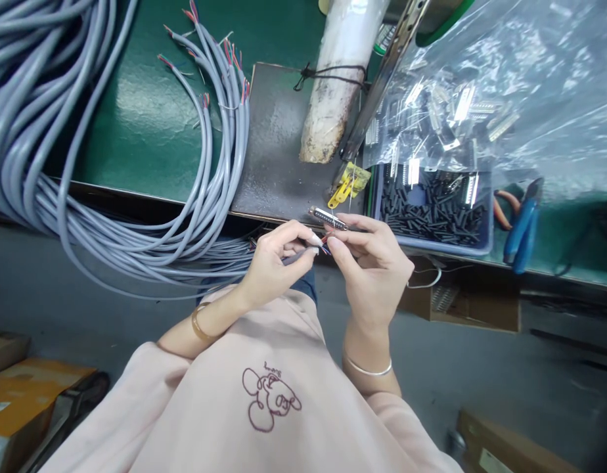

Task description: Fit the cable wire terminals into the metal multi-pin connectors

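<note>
My left hand (281, 256) is closed in a pinch around the end of a grey cable (292, 258). Thin coloured wires (326, 247), red and blue among them, stick out of that end between my two hands. With thumb and fingertips together, my right hand (372, 263) pinches at these wires. Just above the fingertips is a slim metal multi-pin connector (328, 218), its right end touching or close to my right index finger; what supports it is partly hidden. A small yellow clip-like piece (350, 185) with a thin wire is directly beyond the connector.
Bundled grey cables (219, 164) with stripped ends lie at left. A dark board (278, 131) bears a white wrapped tube (328, 98) beside a slanted metal bar (382, 79). At right, a blue tray (491, 223) holds black sleeves (426, 217) and bagged connectors (464, 105), near blue-handled cutters (523, 226).
</note>
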`<state>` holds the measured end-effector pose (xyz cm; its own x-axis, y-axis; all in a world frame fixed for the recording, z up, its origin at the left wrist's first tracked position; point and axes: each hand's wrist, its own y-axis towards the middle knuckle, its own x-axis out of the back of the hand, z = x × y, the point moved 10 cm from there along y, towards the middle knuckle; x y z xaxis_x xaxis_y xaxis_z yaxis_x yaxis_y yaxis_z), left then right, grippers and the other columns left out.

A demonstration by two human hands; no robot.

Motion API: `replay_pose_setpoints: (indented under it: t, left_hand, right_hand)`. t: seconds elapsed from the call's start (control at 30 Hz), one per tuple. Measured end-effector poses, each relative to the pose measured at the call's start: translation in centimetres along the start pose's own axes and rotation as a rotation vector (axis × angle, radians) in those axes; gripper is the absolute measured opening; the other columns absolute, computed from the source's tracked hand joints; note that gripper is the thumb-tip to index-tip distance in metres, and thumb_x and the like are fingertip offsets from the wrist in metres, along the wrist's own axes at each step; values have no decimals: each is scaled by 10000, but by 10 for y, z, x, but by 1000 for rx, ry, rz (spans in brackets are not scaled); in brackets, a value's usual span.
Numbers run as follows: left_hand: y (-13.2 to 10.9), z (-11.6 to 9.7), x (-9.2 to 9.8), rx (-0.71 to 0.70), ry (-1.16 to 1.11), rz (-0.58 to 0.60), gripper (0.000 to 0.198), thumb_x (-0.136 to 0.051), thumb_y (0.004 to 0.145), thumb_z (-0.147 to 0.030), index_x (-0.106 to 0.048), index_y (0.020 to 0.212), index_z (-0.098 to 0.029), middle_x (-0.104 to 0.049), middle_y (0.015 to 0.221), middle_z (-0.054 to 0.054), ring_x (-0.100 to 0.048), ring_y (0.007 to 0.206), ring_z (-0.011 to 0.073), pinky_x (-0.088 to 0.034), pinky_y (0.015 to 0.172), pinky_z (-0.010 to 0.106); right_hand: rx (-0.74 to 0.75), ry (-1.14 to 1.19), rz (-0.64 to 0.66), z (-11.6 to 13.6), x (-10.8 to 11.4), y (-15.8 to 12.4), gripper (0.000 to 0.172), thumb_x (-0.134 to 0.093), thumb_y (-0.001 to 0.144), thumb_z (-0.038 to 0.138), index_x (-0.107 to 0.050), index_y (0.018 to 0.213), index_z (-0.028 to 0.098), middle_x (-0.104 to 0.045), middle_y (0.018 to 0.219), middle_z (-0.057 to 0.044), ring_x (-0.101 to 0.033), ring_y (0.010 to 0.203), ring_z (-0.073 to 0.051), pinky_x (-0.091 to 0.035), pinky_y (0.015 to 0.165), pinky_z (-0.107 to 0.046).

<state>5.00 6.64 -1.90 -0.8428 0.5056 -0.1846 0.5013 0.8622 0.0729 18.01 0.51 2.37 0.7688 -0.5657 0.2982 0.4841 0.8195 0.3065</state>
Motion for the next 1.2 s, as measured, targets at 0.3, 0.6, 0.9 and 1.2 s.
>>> replay_pose_setpoints:
  t: [0.3,0.6,0.9,1.2]
  left_hand:
    - [2,20,-6,223,-215,75,223,-686,787,-201,-608,994,-169,-583,814,-36,-501,476,16,-387,428,158]
    - [8,22,-16,380,-368,169,346,-844,717,-396,-597,758,-158,-499,592,-70,-364,420,14,-251,390,178]
    - [17,6,7,186,-267,-61,313,-839,729,-348,-588,747,-162,-534,697,-47,-408,453,5,-314,395,146]
    - [24,-3,15,114,-223,-185,189,-747,784,-252,-579,772,-167,-564,667,-46,-400,418,8,-318,378,148]
  right_hand:
    - [269,-168,4,26,0,-3,110,-745,832,140,-742,854,247,-737,1097,-35,-739,1026,-200,-674,862,-386]
    - [487,-316,24,45,1,-14,128,-746,834,146,-748,903,253,-734,1128,-54,-765,972,-221,-702,829,-414]
    - [372,-169,-269,26,28,-9,112,-646,927,175,-707,979,253,-760,1029,-24,-744,907,-189,-629,737,-354]
    - [407,-186,-44,22,2,4,128,-714,855,133,-679,924,235,-773,1066,-33,-752,976,-197,-650,782,-348]
